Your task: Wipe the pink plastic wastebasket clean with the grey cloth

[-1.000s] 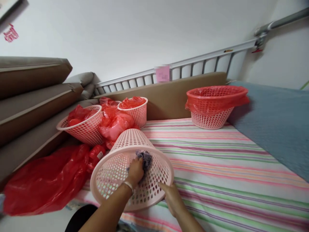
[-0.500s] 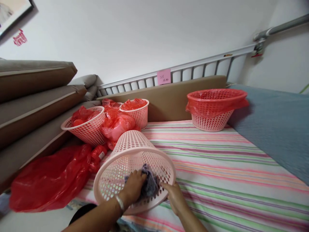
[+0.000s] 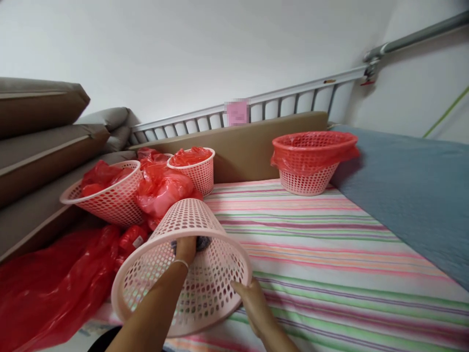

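Observation:
A pink perforated plastic basket (image 3: 188, 216) lies on its side on the striped sheet, its mouth facing me. Deep inside it, my left hand (image 3: 185, 248) presses a dark grey-blue cloth (image 3: 203, 242) against the inner wall. The basket's upper rim hides most of those fingers. A pale bracelet circles that wrist. At the right side of the rim, my right hand (image 3: 249, 296) grips the basket, thumb inside the mouth and the other fingers behind it.
Left of the basket lie a loose red plastic bag (image 3: 62, 288) and a small red roll (image 3: 132, 239). Behind are baskets (image 3: 122, 200) with red bags and a red-lined basket (image 3: 307, 181). Grey-brown cushions (image 3: 40, 151) are stacked left; a radiator (image 3: 289, 105) lines the wall.
My left hand has moved deeper into the basket, taking the cloth farther in. My right hand keeps its hold on the rim. The view has shifted slightly to the right.

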Demonstrator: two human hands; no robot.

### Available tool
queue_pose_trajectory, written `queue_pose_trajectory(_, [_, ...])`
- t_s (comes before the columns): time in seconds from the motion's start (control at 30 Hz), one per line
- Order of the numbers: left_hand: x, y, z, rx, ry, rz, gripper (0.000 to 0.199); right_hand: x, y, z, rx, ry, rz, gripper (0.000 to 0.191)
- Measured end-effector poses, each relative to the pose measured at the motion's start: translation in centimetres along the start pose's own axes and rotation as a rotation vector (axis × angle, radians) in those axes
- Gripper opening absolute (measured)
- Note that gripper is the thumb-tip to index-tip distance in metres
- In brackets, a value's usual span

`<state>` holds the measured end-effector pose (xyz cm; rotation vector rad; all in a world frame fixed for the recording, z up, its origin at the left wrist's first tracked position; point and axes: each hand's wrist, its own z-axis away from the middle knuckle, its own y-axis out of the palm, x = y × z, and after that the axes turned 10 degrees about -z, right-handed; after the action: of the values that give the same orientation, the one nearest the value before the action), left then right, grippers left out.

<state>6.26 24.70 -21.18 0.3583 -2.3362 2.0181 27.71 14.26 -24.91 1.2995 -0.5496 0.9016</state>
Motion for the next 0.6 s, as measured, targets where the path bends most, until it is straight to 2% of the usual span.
queue_pose_trajectory(0.13, [0.4,0.5,0.4,0.043,-0.017,0.032,0.030,-2.2,0.4,0.2,-0.087,-0.018,-0.005,0.038])
queue_pose_trajectory(0.3, [-0.6,0.0,2.7,0.080,-0.034,0.080,0.028,-4.1,0.2,0.2,-0.046,0.088,-0.012,0.036])
queue_pose_trajectory(0.4, [-1.9,-0.6,5.6,0.090,-0.008,0.114,0.025,-3.8,-0.1,0.3,-0.048,0.093,-0.072,0.038])
queue_pose_trajectory(0.53, [-3.1,-1.5,11.3,0.108,0.088,0.180,0.053,-2.9,0.1,0.6,-0.019,0.085,-0.106,0.039])
queue_pose_trajectory(0.6, [-3.2,-2.1,14.1,0.119,0.152,0.208,0.057,-2.5,0.3,0.8,-0.007,0.075,-0.102,0.037])
